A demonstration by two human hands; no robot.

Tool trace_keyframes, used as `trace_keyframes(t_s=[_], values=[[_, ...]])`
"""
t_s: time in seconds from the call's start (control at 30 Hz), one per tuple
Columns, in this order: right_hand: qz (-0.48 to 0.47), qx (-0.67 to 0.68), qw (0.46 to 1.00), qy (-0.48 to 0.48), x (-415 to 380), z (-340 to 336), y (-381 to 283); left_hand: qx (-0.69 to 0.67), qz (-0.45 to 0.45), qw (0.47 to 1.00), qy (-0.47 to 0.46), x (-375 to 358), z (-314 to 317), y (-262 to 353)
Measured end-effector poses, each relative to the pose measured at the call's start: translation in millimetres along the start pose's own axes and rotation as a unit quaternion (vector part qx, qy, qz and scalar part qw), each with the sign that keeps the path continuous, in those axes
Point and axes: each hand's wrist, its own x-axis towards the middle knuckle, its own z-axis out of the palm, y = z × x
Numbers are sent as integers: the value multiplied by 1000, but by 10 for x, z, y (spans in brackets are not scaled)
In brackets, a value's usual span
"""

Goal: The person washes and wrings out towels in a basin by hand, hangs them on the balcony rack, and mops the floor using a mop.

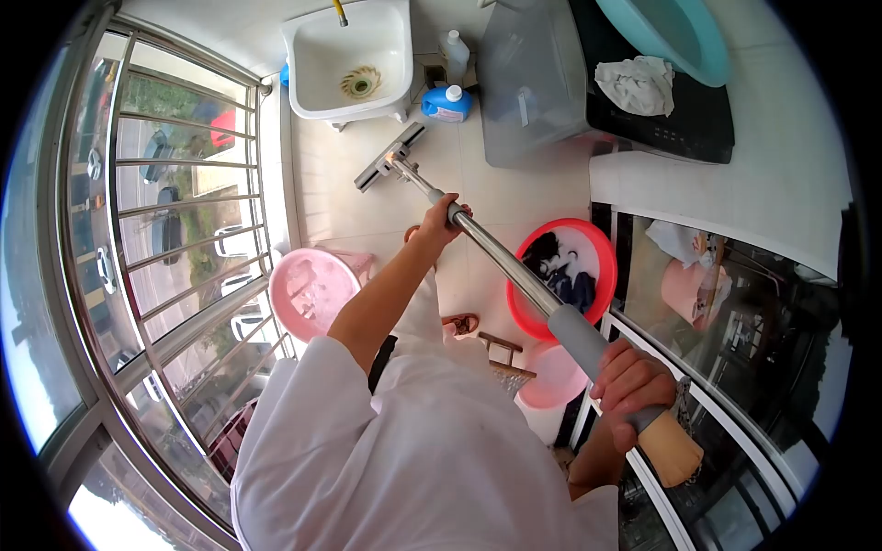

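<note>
Both hands, left hand (439, 223) and right hand (632, 386), around mop handle (514, 271); no legible writing.

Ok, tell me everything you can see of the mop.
The mop has a long shiny metal pole with a grey grip sleeve and a tan end cap. Its flat grey head rests on the pale tiled floor near the sink. The pole slants up toward the camera. The left hand grips mid-pole; the right hand grips the sleeve near the top.

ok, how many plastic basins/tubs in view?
4: teal basin on the washing machine, red basin holding dark laundry, pink basin by the railing, pink one below the mop pole. More may be hidden.
</note>
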Motion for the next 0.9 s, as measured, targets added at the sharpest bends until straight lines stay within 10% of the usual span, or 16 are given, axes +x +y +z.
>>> trace_keyframes(t_s=[0.37,0.9], values=[[33,-74,973,217,-1593,-364,-494,233,-68,967,83,238,-386,-1623],[-15,-70,978,194,-868,-609,423,238,40,970,43,928,811,-713]])
